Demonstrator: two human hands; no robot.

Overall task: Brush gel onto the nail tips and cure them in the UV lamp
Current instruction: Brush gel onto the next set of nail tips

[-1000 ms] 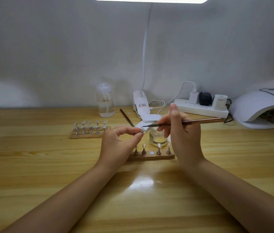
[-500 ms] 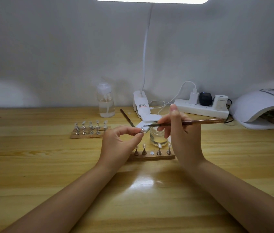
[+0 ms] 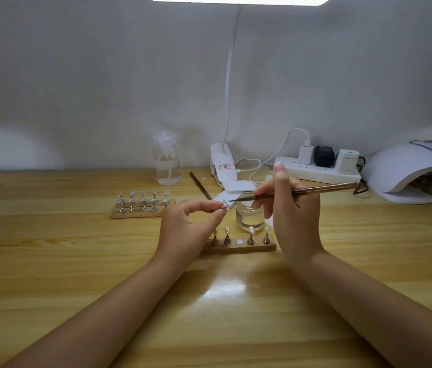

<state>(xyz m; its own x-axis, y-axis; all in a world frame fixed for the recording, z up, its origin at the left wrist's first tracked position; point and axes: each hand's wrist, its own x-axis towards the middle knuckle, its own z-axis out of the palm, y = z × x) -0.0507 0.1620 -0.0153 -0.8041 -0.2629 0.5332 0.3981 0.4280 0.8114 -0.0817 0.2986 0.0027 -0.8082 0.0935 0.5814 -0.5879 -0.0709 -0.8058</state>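
My left hand (image 3: 189, 227) pinches a small nail tip on its metal stand (image 3: 223, 205) between thumb and forefinger, held above the table. In my right hand (image 3: 293, 208) is a thin brown brush (image 3: 313, 189), its dark tip touching that nail tip. Behind the hands sits a small open glass jar of clear gel (image 3: 249, 215). A wooden holder (image 3: 238, 245) just below the hands carries several nail tips on stands, with one bare round spot. A second wooden holder (image 3: 140, 211) with several nail tips lies to the left. The white UV lamp (image 3: 411, 168) stands at the far right.
A clear pump bottle (image 3: 166, 163) stands at the back. A white clip lamp base (image 3: 222, 166) with its cable, a power strip (image 3: 315, 172) with chargers, and a spare brush (image 3: 200, 185) lie behind the jar. White pads lie beside the jar.
Both hands stay almost in place; the brush tip shifts slightly over the nail tip held by my left hand.
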